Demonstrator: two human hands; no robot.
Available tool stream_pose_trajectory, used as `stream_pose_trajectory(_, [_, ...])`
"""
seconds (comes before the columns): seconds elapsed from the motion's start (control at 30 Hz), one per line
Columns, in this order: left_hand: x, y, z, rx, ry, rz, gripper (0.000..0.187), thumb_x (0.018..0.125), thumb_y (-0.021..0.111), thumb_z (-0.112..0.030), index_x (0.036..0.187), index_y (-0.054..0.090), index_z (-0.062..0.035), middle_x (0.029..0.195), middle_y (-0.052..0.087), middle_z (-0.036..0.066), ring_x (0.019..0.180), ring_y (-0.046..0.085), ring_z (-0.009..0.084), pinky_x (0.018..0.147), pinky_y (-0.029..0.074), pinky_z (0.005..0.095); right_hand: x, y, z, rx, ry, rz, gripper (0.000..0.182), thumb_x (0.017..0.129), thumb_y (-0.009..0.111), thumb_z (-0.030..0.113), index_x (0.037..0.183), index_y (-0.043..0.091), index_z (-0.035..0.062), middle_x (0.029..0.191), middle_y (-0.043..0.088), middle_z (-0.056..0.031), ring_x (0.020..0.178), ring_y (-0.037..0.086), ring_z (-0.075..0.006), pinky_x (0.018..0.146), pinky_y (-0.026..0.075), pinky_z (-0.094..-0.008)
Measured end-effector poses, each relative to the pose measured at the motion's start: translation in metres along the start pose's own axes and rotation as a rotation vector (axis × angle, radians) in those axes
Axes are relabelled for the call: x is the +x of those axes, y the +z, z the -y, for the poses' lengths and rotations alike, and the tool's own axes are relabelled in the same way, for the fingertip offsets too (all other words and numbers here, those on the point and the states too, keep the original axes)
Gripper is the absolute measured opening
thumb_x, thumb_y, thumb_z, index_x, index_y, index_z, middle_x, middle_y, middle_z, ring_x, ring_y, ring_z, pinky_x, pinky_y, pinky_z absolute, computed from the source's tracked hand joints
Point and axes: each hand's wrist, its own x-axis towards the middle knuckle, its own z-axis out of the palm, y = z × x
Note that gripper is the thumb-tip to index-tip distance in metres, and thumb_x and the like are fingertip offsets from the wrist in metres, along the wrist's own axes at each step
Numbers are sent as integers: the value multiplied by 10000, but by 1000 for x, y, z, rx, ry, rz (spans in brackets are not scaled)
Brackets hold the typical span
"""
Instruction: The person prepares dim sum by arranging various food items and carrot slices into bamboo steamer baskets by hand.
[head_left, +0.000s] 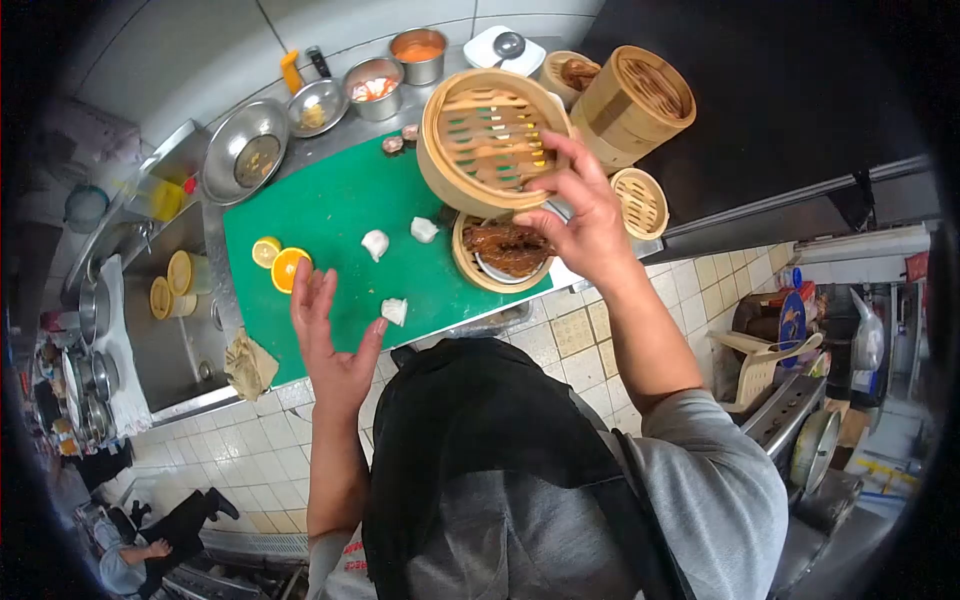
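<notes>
My right hand (590,215) grips a round bamboo steamer basket (436,165) by its right edge, tilted so its slatted bottom shows. Under it, another bamboo steamer (478,274) holds dark brown glazed meat (508,248) on a dish; the raised basket covers part of it. My left hand (335,345) hangs over the front of the green cutting board (330,210), fingers apart and holding nothing. Close to that hand are a cut orange (289,270), a cut lemon (266,251) and a white dumpling (395,311). Two more dumplings (375,244) lie farther back.
Stacked steamers (635,110) and a small slatted one (640,203) stand at right. Metal bowls (246,155) and pots (373,88) line the back. A sink (175,350) with steamers lies left, near a crumpled brown cloth (248,365). Another person (125,560) is at lower left.
</notes>
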Motion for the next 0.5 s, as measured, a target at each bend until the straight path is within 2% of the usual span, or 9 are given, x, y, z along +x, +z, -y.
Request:
stream_pose_trajectory(0.1, [0,5,-2,-32,-85,-19,720,749,769,-54,1399,459,-61,1539,275,200,1374,363,349,1103,336,451,19,-43,-20,-110,-25,-120,320,687,839,112,906,619,38,1298,569,-140,1211,551,-313,1001,456,-400])
stream_pose_trajectory(0.17, [-5,5,5,-4,-114,-26,716,753,763,-53,1401,459,-65,1542,276,189,1374,365,338,1096,341,453,30,-76,-53,-343,-31,-231,317,700,828,108,918,612,27,1234,606,-134,1135,592,-305,916,504,-369])
stream_pose_trajectory(0.2, [-8,6,8,27,-149,-36,713,756,758,-52,1403,458,-68,1545,277,178,1374,367,326,1089,346,454,36,-91,-63,-318,91,-255,348,698,827,158,963,650,19,1183,609,-157,1087,597,-311,902,498,-384])
stream_pose_trajectory(0.23, [-10,7,7,32,-148,-39,713,756,758,-52,1403,458,-68,1545,277,178,1374,367,326,1089,346,454,40,-103,-80,-437,78,-293,353,725,809,173,997,657,8,1181,612,-152,1075,597,-311,895,497,-386])
stream_pose_trajectory(0.3, [-13,8,7,-30,-241,-48,703,766,749,-60,1406,460,-83,1549,281,158,1368,373,312,1073,358,452,45,-117,-116,-567,186,-257,361,752,795,195,1024,651,7,1168,619,-155,1073,588,-334,913,496,-399])
stream_pose_trajectory(0.33, [-15,9,8,-24,-240,-51,703,766,749,-60,1406,460,-83,1549,281,158,1368,373,312,1073,358,452,46,-121,-125,-561,184,-259,361,752,795,195,1024,651,7,1168,619,-155,1073,588,-334,913,496,-399])
stream_pose_trajectory(0.4, [-17,10,10,-11,-256,-44,695,772,747,-67,1406,463,-96,1550,282,153,1359,381,308,1059,367,448,50,-123,-134,-422,345,-234,405,779,782,222,1102,642,24,1285,565,-170,1164,555,-350,983,463,-400])
stream_pose_trajectory(0.43, [-19,10,11,-5,-259,-46,695,772,747,-67,1406,463,-96,1550,282,153,1359,381,308,1059,367,448,49,-121,-133,-416,344,-231,405,779,782,222,1102,642,24,1285,565,-170,1164,555,-350,983,463,-400])
stream_pose_trajectory(0.5, [-21,9,13,3,-288,-57,688,778,744,-72,1405,463,-99,1550,279,154,1354,387,306,1054,370,444,43,-118,-126,-460,279,-278,511,797,780,254,1229,592,57,1432,433,-210,1292,468,-365,1020,437,-399])
